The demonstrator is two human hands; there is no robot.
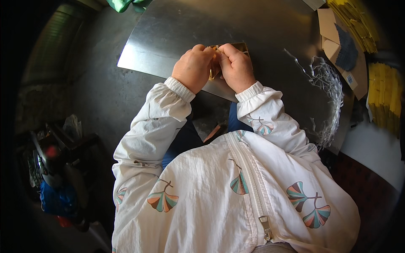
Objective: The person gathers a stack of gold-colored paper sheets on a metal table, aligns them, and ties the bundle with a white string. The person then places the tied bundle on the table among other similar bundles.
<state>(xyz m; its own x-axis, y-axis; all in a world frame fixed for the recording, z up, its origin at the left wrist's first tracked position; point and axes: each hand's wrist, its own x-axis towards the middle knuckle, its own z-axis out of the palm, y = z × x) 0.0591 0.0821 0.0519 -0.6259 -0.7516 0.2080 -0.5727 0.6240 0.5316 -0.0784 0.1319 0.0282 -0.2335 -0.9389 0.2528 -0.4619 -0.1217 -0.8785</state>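
Note:
My left hand (pixel 194 67) and my right hand (pixel 236 65) are pressed together over a small flat gold-coloured piece (pixel 241 47), both gripping it with fingers curled. The piece sits above a shiny metal sheet (pixel 168 33) that serves as the work surface. Most of the gold piece is hidden under my fingers; only its far corner and a thin edge between my hands show. White jacket sleeves with a fan-leaf print cover both forearms.
A tangle of thin silvery offcut strips (pixel 329 84) lies on the sheet's right side. Cardboard pieces (pixel 333 38) and stacks of yellow items (pixel 384 97) sit at the far right. A dark machine with red and blue parts (pixel 55 177) stands at the lower left.

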